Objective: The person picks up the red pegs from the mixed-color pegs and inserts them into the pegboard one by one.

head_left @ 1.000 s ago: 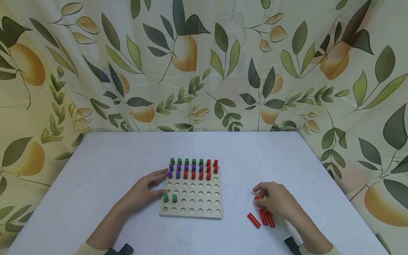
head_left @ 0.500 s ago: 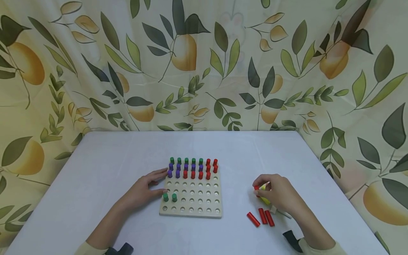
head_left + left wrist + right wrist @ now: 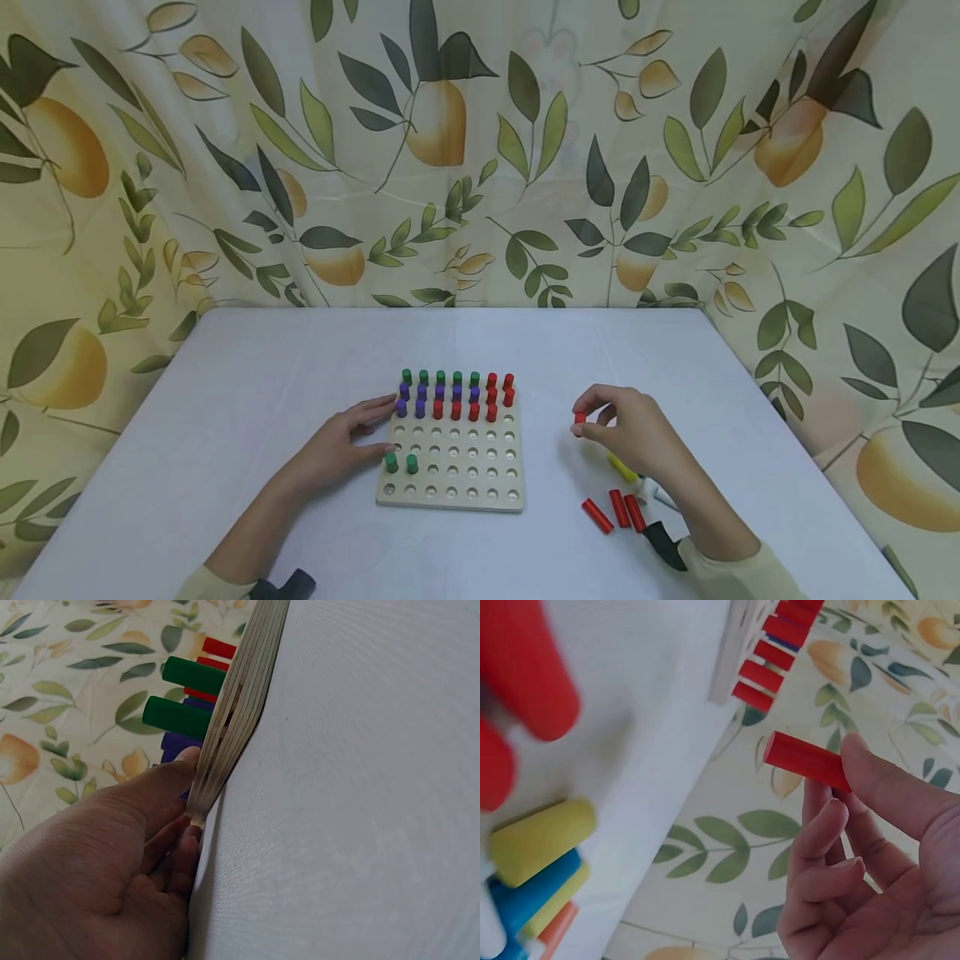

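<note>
A pale wooden pegboard [image 3: 487, 505] lies on the table. Green, purple and red pegs stand in its far rows, and a pair of green pegs [image 3: 180, 714] stands nearer the front left. Along the board's left edge rests my left hand [image 3: 341, 446], its thumb and fingertips touching the side with the fingers fairly straight. My right hand [image 3: 637, 429], raised to the right of the board, pinches a red peg [image 3: 806, 760] between thumb and fingertips. In the right wrist view the peg's free end points away from the hand.
Several loose red pegs [image 3: 597, 516] lie on the white table [image 3: 315, 350] right of the board. Beside them is a yellow peg [image 3: 622, 467], partly under my right arm. A blue peg [image 3: 536, 889] also shows in the right wrist view. A leaf-patterned curtain [image 3: 480, 225] hangs behind.
My right hand has lifted away from the loose pegs, upward and slightly left, with a red peg in its fingertips. The yellow peg has come into view. The left hand stays in place.
</note>
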